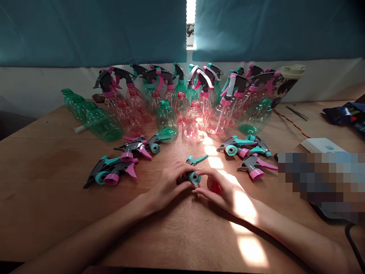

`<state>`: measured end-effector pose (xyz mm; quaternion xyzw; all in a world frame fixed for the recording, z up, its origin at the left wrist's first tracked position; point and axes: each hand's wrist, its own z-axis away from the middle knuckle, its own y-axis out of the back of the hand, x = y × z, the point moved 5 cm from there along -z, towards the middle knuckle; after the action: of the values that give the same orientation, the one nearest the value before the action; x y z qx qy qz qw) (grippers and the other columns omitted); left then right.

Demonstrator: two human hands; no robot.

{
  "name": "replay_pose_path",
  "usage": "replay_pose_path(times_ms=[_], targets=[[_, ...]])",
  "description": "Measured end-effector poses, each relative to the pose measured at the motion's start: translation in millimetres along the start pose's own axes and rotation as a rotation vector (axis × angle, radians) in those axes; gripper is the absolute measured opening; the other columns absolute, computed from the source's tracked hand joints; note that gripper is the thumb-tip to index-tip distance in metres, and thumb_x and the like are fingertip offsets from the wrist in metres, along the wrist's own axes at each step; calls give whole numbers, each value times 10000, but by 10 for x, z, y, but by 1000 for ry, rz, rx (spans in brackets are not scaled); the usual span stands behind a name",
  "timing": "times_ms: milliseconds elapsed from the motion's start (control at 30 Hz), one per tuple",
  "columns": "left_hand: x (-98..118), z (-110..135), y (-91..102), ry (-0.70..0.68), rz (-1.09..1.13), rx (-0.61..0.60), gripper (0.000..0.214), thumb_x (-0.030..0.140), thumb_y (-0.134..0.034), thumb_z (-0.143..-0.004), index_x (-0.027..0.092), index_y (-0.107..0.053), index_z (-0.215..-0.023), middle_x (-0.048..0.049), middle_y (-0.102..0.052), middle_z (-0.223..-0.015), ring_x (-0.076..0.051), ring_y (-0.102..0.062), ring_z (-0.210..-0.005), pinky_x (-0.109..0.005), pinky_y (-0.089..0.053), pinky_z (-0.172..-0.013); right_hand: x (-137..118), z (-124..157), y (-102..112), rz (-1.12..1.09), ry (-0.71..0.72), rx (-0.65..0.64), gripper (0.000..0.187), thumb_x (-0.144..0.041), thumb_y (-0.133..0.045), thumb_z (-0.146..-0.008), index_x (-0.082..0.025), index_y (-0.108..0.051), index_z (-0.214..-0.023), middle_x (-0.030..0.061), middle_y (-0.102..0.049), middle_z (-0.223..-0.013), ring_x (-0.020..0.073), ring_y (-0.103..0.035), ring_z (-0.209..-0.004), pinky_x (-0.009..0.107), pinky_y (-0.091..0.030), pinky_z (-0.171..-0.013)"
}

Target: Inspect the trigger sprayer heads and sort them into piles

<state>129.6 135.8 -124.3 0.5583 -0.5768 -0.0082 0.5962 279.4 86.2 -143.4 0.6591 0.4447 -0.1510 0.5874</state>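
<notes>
A trigger spray head [194, 177] with a dark grey body, a teal lever and a teal collar lies low over the table, its collar opening facing me. My left hand [171, 183] is closed around its body from the left. From the right, my right hand [224, 187] curves in, index fingertip on the collar and thumb just below it; its other fingers are curled and partly hidden. Loose spray heads with pink or teal collars lie on both sides, in a left pile [112, 171] and a right pile [252, 165].
Behind my hands stand several clear pink bottles [194, 123] and green bottles [167, 123], many with spray heads fitted. A tumbler [286, 85], tweezers [297, 113] and a white box [323, 145] are at the right. A blurred patch covers the right edge. Sunlight streaks the wooden table [57, 213].
</notes>
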Motion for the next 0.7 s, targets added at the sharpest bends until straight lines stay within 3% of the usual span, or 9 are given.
replay_pose_path(times_ms=[333, 700], targets=[[5, 10, -21, -11, -2, -3, 246, 134, -631, -843, 197, -617, -1081, -39, -652, -1004, -186, -594, -916, -286, -473, -805, -21, -14, -33, -66, -58, -101, 354, -340, -551, -923, -213, -438, -1233, -85, -487, -587, 99, -471, -482, 194, -408, -482], [-34, 8, -67, -34, 3, -28, 268, 114, -618, -847, 189, -592, -1103, -58, -633, -1060, -193, -584, -955, -299, -477, -832, -44, -18, -26, 86, 113, -46, 394, -312, -536, -927, -193, -410, -1280, -74, -484, -599, 100, -460, -490, 202, -392, -493]])
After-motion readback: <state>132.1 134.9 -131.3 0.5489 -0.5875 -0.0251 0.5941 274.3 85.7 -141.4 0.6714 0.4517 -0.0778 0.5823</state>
